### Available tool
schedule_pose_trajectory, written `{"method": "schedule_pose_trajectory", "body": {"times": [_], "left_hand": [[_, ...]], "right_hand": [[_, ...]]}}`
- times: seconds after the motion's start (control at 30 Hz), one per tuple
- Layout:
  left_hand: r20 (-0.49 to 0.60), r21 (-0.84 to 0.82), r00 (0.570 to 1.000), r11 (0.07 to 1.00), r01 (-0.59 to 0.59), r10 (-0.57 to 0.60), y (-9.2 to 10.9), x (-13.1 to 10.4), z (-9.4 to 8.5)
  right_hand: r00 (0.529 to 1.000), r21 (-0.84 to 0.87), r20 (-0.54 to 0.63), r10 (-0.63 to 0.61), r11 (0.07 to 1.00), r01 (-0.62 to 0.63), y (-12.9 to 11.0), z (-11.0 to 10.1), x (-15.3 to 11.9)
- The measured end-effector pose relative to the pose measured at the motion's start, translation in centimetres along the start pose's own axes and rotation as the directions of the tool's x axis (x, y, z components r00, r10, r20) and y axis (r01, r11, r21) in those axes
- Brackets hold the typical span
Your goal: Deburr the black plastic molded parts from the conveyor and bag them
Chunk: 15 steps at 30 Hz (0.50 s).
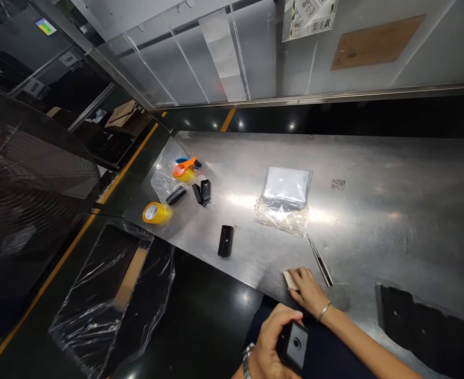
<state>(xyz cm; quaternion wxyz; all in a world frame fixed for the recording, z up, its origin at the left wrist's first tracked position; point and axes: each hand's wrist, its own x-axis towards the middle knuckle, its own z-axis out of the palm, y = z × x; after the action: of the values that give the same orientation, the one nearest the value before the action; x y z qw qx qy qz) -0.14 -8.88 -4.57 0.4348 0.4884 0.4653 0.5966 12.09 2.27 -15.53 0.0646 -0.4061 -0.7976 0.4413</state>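
Note:
In the lower middle, my left hand (269,345) is wrapped around a black box-shaped device (295,345) with a grey face and a round, lens-like opening. My right hand (309,290) reaches to the table's front edge. Its fingers are closed on a small cream-coloured pad (290,281), partly covered by the fingertips. Just beyond that hand lies a slim, pointed metal tool (320,260); its exact kind is unclear. Farther left on the metal table (374,231), an open black casing (225,241) lies by itself.
Clear plastic bags (285,195) lie mid-table. At the left end are yellow tape (155,212), an orange tape dispenser (184,167) and small black parts (204,192). Black flat pieces (425,326) lie at right. A plastic-lined box (113,300) and large fan (30,200) stand left.

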Motion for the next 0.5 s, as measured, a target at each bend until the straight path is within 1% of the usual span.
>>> {"method": "schedule_pose_trajectory", "body": {"times": [0.03,0.1,0.2,0.23,0.3,0.37,0.43,0.47,0.5], "left_hand": [[0.011,0.006,1.0,1.0,-0.02,0.02,0.3,0.2,0.0],[0.039,0.02,0.999,0.999,-0.026,0.025,1.1,0.6,0.2],[0.083,0.037,0.996,0.999,-0.018,0.015,2.0,1.1,0.6],[0.095,0.039,0.995,0.999,-0.02,0.016,2.1,1.2,0.7],[0.118,0.035,0.993,0.999,-0.034,0.03,2.1,1.5,1.0],[0.149,0.018,0.988,0.999,-0.037,0.034,2.0,1.8,1.4],[0.18,-0.008,0.984,1.0,-0.016,0.017,1.9,2.0,1.7],[0.198,-0.017,0.98,1.0,0.0,0.003,1.9,2.1,1.9],[0.217,-0.024,0.976,1.0,0.014,-0.008,1.9,2.2,2.0]], "right_hand": [[1.0,0.03,0.008,-0.018,0.999,0.017,-0.4,-1.3,-0.4],[0.998,0.101,0.025,-0.058,0.993,0.055,-1.7,-4.6,-1.8],[0.99,0.209,0.036,-0.138,0.969,0.128,-4.4,-10.0,-5.0],[0.978,0.282,0.041,-0.207,0.941,0.187,-5.5,-11.6,-6.1],[0.935,0.361,0.108,-0.337,0.89,0.279,-7.5,-14.0,-7.9],[0.875,0.383,0.159,-0.457,0.845,0.372,-9.1,-15.4,-8.9],[0.824,0.363,0.195,-0.533,0.819,0.444,-10.2,-15.9,-9.4],[0.809,0.35,0.21,-0.549,0.815,0.462,-10.6,-15.9,-9.5],[0.804,0.338,0.22,-0.552,0.817,0.468,-10.9,-15.9,-9.6]]}}
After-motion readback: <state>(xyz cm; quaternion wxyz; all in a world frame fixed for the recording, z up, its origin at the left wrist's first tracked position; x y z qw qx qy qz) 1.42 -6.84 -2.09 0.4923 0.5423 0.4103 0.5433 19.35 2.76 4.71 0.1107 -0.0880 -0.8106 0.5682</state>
